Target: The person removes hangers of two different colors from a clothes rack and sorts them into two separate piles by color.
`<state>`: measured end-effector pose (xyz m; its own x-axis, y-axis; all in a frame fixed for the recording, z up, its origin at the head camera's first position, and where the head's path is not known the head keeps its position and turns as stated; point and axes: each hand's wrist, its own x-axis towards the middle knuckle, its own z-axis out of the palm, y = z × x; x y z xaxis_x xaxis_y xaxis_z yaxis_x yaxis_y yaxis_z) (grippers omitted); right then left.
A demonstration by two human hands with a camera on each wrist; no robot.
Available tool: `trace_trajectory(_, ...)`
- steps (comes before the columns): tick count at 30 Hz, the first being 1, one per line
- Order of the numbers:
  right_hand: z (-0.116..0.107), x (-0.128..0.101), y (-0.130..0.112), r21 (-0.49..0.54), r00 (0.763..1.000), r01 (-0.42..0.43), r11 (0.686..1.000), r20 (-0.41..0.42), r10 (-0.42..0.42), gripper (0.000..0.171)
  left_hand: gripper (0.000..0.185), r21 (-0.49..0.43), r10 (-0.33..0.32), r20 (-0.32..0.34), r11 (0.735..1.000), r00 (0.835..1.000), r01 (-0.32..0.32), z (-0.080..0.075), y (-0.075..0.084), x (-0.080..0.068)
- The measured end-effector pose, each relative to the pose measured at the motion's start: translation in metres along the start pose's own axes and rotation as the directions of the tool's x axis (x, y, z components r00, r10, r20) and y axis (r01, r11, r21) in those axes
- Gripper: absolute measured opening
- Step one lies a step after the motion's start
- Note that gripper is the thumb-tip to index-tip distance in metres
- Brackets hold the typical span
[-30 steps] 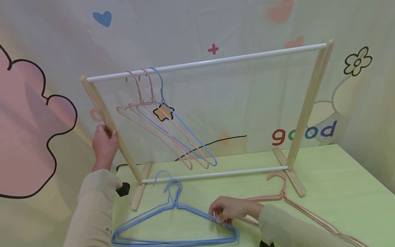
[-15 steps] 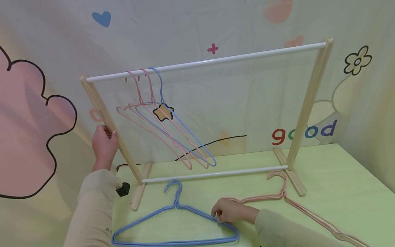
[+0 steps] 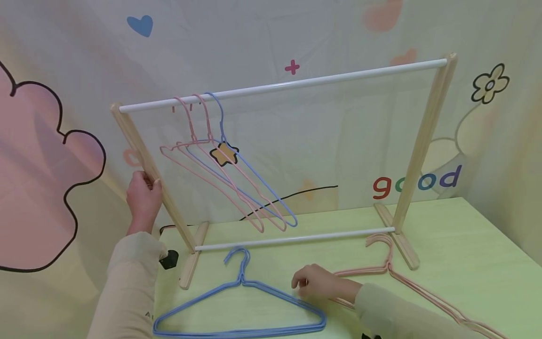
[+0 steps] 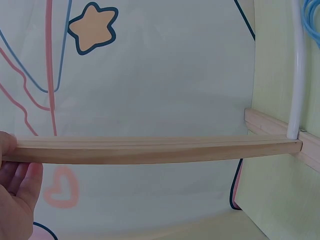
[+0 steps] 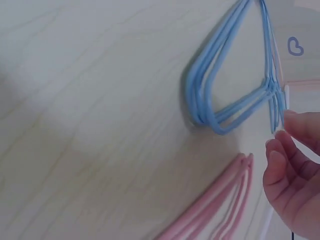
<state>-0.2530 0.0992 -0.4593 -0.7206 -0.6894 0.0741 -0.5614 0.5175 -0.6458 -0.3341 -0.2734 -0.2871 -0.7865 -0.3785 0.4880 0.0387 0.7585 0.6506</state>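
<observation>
Pale cloth (image 3: 338,28) printed with cartoon shapes hangs behind a light green table (image 3: 457,245). At the left, a person's left hand (image 3: 144,197) has its grip closed round the left wooden post (image 4: 150,152) of a small rack, thumb on one side and fingers on the other. The right hand (image 3: 315,282) is over the table, its grip loosely curled with a gap between thumb and fingertips, holding nothing. It is just beside the right shoulder of a stack of blue hangers (image 3: 242,278); whether the two touch cannot be told.

That blue stack lies flat on the table in front of the rack, hooks pointing toward the lower rail (image 3: 296,238). To its right lies a stack of pink hangers (image 3: 388,267), partly hidden by the right hand and sleeve, hooks near the rack's right foot (image 3: 407,252).

Above, three hangers hang from the white top rail (image 3: 330,80), grouped toward its left end: a pink one (image 3: 189,123), a second pink one (image 3: 207,120), then a blue one (image 3: 222,123). A black object (image 3: 169,259) sits by the left sleeve (image 3: 131,282). On the cloth are a blue heart (image 3: 141,26), an orange star (image 3: 224,154) behind the hanging hangers, and the word "good" (image 3: 382,187) near the right post (image 3: 425,146).
</observation>
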Motion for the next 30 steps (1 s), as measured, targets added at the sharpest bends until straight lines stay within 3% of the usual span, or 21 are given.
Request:
trace_trajectory(6, -0.022, 0.000, -0.015, 0.109, 0.999, 0.022, 0.994, -0.047, -0.017, 0.014, 0.030, 0.003, -0.013, 0.008, 1.000, 1.000, 0.013, -0.001, 0.001, -0.001)
trace_trajectory(11, -0.050, 0.001, -0.036, 0.185, 0.983, 0.058, 0.981, -0.180, -0.024, 0.007, 0.030, 0.007, -0.014, 0.005, 1.000, 1.000, 0.014, -0.001, 0.001, -0.001)
trace_trajectory(19, -0.076, -0.001, -0.046, 0.169, 0.937, 0.090, 0.982, -0.349, -0.026, 0.005, 0.030, -0.001, -0.005, 0.000, 1.000, 1.000, 0.005, -0.001, 0.002, -0.001)
trace_trajectory(25, -0.096, 0.000, -0.055, 0.138, 0.873, 0.090, 0.986, -0.487, -0.011, 0.009, 0.029, -0.008, 0.017, -0.014, 1.000, 1.000, -0.018, -0.001, 0.002, -0.001)
trace_trajectory(30, -0.115, 0.005, -0.072, 0.126, 0.850, 0.104, 0.987, -0.527, -0.023, 0.012, 0.028, -0.017, 0.024, -0.025, 1.000, 0.999, -0.024, 0.000, 0.001, -0.001)
